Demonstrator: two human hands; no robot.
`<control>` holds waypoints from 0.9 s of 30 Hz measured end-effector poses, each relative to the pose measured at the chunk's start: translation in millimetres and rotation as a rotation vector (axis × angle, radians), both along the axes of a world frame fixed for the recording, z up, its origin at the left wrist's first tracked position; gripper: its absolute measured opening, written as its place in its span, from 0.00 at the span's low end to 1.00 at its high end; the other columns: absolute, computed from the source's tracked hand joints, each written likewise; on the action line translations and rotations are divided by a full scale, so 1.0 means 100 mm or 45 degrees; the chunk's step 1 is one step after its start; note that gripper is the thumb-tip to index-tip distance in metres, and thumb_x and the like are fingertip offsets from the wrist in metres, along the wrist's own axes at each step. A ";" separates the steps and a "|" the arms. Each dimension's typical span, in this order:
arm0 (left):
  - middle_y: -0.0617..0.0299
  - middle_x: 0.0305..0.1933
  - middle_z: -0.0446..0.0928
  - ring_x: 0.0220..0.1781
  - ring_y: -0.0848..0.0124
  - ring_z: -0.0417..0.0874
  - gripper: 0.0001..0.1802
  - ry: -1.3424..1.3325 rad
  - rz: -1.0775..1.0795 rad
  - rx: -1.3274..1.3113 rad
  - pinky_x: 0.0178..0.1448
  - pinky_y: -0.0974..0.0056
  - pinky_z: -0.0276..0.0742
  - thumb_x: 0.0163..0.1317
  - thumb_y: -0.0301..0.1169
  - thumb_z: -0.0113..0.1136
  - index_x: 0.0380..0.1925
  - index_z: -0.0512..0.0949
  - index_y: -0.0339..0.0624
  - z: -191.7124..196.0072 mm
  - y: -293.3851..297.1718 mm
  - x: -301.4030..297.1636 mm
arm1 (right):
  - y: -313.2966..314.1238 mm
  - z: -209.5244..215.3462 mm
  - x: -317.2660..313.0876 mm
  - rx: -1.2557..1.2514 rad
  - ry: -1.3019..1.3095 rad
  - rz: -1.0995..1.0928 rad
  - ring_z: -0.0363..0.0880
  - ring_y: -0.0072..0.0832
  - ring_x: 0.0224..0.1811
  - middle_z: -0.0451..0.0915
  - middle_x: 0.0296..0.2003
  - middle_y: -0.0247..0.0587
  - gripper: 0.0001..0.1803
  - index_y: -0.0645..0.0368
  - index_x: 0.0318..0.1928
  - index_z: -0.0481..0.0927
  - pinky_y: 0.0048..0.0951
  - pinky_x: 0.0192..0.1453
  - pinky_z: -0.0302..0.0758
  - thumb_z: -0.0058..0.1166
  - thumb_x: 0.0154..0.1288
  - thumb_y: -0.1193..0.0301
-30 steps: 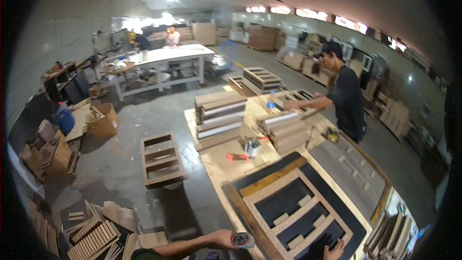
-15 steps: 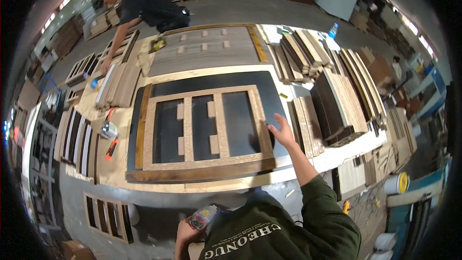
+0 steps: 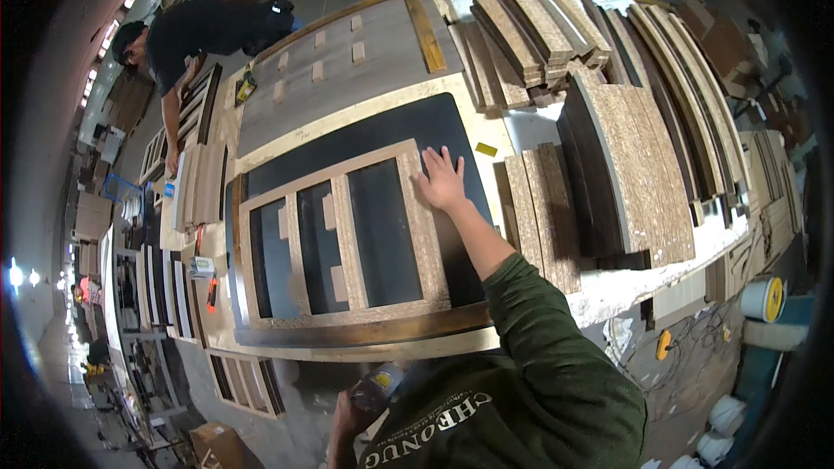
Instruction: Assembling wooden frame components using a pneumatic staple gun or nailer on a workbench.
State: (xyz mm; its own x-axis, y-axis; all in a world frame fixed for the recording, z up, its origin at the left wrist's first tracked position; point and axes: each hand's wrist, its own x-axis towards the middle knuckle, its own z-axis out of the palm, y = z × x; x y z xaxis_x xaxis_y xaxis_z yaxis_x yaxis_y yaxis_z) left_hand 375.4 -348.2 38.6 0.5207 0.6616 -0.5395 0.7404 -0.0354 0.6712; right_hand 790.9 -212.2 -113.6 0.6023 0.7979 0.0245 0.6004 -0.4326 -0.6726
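Note:
A pale wooden frame (image 3: 423, 234) with two inner bars and small blocks lies on a black panel (image 3: 432, 113). Spread fingers of my right hand (image 3: 445, 181) rest at the frame's far right corner, partly over the panel. Low at my waist, my left hand (image 3: 347, 412) is wrapped round a clear container with a yellowish label (image 3: 382, 379); its exact kind is unclear. Along the frame's near side runs a brown wooden strip (image 3: 365, 331), and another strip (image 3: 235, 230) stands at the left.
Beyond lies a grey board (image 3: 339, 74) with several small blocks. Stacked boards (image 3: 647, 169) crowd the right of the table. An orange-handled tool (image 3: 212, 293) and a small box (image 3: 202, 267) sit at the left. A co-worker (image 3: 204, 39) leans over the far left.
My right hand has moved from beside the frame's right rail to its far right corner. The view has turned and shifted closer. My left hand still holds the container.

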 end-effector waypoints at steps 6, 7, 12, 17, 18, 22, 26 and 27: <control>0.50 0.29 0.80 0.31 0.63 0.82 0.14 0.241 -0.073 0.204 0.36 0.62 0.75 0.48 0.35 0.66 0.31 0.79 0.36 -0.07 -0.08 0.21 | 0.12 -0.02 0.05 -0.041 -0.005 0.027 0.43 0.38 0.74 0.58 0.68 0.33 0.28 0.51 0.63 0.67 0.56 0.73 0.34 0.46 0.61 0.59; 0.48 0.27 0.79 0.30 0.58 0.83 0.11 0.214 -0.060 0.265 0.36 0.62 0.75 0.48 0.31 0.65 0.30 0.80 0.37 -0.09 -0.07 0.26 | 0.12 -0.03 0.05 -0.026 -0.019 0.008 0.44 0.38 0.74 0.58 0.67 0.32 0.28 0.51 0.61 0.68 0.57 0.73 0.35 0.48 0.60 0.59; 0.53 0.29 0.80 0.31 0.62 0.81 0.13 -0.021 0.142 -0.052 0.35 0.62 0.76 0.49 0.32 0.66 0.33 0.79 0.37 -0.46 0.10 0.14 | 0.13 -0.02 0.09 -0.021 0.031 0.003 0.43 0.38 0.74 0.58 0.67 0.32 0.29 0.50 0.61 0.69 0.57 0.73 0.34 0.51 0.58 0.60; 0.50 0.25 0.78 0.28 0.56 0.82 0.09 0.101 -0.170 0.121 0.32 0.60 0.75 0.47 0.31 0.66 0.27 0.78 0.42 -0.13 0.42 0.41 | 0.15 0.10 0.19 -0.034 0.176 0.037 0.40 0.38 0.74 0.55 0.69 0.38 0.30 0.51 0.60 0.69 0.56 0.73 0.34 0.56 0.55 0.63; 0.51 0.26 0.79 0.30 0.60 0.83 0.10 0.019 -0.157 0.164 0.34 0.61 0.76 0.46 0.32 0.66 0.29 0.80 0.42 -0.04 0.52 0.48 | 0.15 0.11 0.24 -0.038 0.183 0.044 0.40 0.39 0.74 0.54 0.69 0.40 0.31 0.51 0.59 0.70 0.56 0.73 0.34 0.59 0.53 0.62; 0.52 0.35 0.81 0.36 0.61 0.84 0.20 0.103 -0.243 0.392 0.39 0.61 0.78 0.40 0.35 0.74 0.34 0.80 0.40 0.34 1.02 0.68 | 0.19 0.12 0.38 -0.092 0.177 0.089 0.38 0.40 0.75 0.50 0.70 0.43 0.41 0.52 0.62 0.66 0.56 0.73 0.33 0.65 0.47 0.58; 0.48 0.33 0.80 0.37 0.56 0.82 0.32 0.059 -0.248 0.352 0.41 0.58 0.77 0.36 0.38 0.76 0.44 0.78 0.37 0.44 1.66 0.83 | 0.26 0.14 0.53 -0.214 0.098 0.207 0.34 0.42 0.75 0.43 0.72 0.47 0.54 0.50 0.69 0.55 0.58 0.73 0.32 0.68 0.42 0.52; 0.49 0.33 0.80 0.37 0.55 0.82 0.32 0.095 -0.391 0.563 0.42 0.57 0.77 0.36 0.38 0.76 0.44 0.78 0.37 0.51 1.78 0.95 | 0.27 0.16 0.56 -0.247 0.099 0.245 0.33 0.43 0.75 0.42 0.72 0.47 0.55 0.48 0.70 0.54 0.59 0.72 0.31 0.68 0.41 0.52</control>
